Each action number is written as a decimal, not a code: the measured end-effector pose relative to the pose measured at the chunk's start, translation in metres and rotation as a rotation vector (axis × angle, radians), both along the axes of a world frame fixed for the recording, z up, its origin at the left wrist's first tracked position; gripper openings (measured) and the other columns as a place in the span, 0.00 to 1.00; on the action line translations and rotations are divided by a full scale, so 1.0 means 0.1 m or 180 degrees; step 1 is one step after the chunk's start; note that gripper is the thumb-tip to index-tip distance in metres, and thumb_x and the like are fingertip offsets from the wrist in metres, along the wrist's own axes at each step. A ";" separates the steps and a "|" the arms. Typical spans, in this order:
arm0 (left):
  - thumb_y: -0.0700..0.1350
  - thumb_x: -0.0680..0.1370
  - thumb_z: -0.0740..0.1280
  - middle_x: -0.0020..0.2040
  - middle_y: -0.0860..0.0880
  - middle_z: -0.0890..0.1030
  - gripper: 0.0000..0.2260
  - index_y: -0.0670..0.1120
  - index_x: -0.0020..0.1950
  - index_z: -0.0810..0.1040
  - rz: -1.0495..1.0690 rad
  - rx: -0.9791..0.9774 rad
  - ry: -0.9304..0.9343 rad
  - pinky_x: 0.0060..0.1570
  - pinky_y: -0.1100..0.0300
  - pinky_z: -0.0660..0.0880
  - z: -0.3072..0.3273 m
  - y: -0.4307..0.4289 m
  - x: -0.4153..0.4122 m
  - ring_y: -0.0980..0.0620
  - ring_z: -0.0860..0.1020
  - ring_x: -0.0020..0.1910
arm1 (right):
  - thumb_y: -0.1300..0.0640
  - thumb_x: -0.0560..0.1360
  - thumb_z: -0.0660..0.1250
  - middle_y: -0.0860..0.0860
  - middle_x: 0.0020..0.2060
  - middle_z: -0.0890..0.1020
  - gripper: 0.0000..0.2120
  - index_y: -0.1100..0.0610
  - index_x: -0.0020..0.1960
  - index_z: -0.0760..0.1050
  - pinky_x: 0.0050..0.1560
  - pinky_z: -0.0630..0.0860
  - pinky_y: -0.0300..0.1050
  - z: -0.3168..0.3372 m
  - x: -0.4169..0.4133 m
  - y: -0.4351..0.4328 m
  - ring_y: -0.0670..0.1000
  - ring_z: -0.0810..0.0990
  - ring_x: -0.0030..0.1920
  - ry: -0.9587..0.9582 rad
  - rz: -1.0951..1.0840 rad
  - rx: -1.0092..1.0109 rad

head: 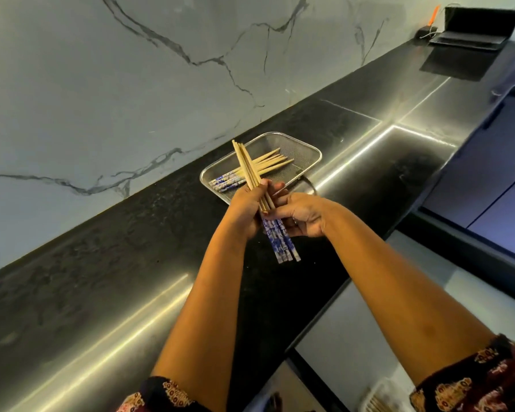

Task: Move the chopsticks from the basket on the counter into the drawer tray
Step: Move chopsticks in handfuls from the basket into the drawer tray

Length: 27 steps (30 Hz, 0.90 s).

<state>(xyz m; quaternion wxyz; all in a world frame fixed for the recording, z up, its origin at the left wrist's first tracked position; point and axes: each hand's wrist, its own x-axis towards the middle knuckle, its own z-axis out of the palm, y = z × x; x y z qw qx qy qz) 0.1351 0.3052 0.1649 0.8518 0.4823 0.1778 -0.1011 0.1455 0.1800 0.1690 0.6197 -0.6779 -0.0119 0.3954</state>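
A bundle of several wooden chopsticks (pixel 248 168) with blue-and-white patterned handles is held just above the black counter, tips pointing away over the basket. My left hand (pixel 246 208) grips the bundle around its middle. My right hand (pixel 302 215) holds the same bundle from the right, fingers curled against the shafts. Behind them stands a rectangular metal mesh basket (pixel 308 154) with several more chopsticks (pixel 272 164) lying in it. At the bottom right, a white drawer tray (pixel 376 396) shows partly, with chopstick ends in it.
The black counter (pixel 101 263) runs diagonally along a marble wall. A laptop (pixel 473 31) sits at its far end, with an orange-handled item beside it. Below the counter's front edge lie pale drawer fronts and floor.
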 end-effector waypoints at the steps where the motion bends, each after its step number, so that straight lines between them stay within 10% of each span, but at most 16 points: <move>1: 0.42 0.82 0.55 0.34 0.48 0.85 0.08 0.43 0.47 0.72 0.0103 -0.0133 -0.0012 0.37 0.56 0.82 -0.02 -0.08 -0.04 0.52 0.84 0.34 | 0.63 0.75 0.68 0.53 0.40 0.82 0.03 0.58 0.48 0.79 0.45 0.78 0.43 -0.05 -0.08 -0.07 0.49 0.80 0.41 -0.0010 -0.0096 0.0042; 9: 0.43 0.82 0.54 0.44 0.47 0.81 0.09 0.44 0.47 0.72 0.0775 -0.0490 -0.0123 0.49 0.53 0.77 -0.19 -0.58 -0.41 0.49 0.81 0.44 | 0.41 0.79 0.57 0.57 0.42 0.84 0.23 0.60 0.51 0.78 0.50 0.80 0.49 -0.53 -0.72 -0.65 0.52 0.83 0.42 0.0722 -0.1291 0.0794; 20: 0.43 0.81 0.57 0.45 0.48 0.82 0.06 0.46 0.49 0.73 0.0976 -0.0421 -0.0084 0.60 0.50 0.74 -0.40 -1.39 -1.04 0.49 0.82 0.48 | 0.37 0.79 0.49 0.60 0.52 0.81 0.28 0.59 0.51 0.76 0.63 0.75 0.54 -0.90 -1.25 -1.03 0.59 0.81 0.55 0.0806 -0.2737 0.1498; 27: 0.44 0.81 0.58 0.42 0.48 0.82 0.05 0.45 0.53 0.72 0.1193 -0.0492 -0.0073 0.62 0.49 0.74 -0.53 -1.56 -1.21 0.50 0.82 0.46 | 0.38 0.80 0.50 0.59 0.47 0.81 0.26 0.59 0.51 0.74 0.54 0.78 0.50 -1.03 -1.49 -1.26 0.57 0.81 0.46 0.0976 -0.2944 0.1632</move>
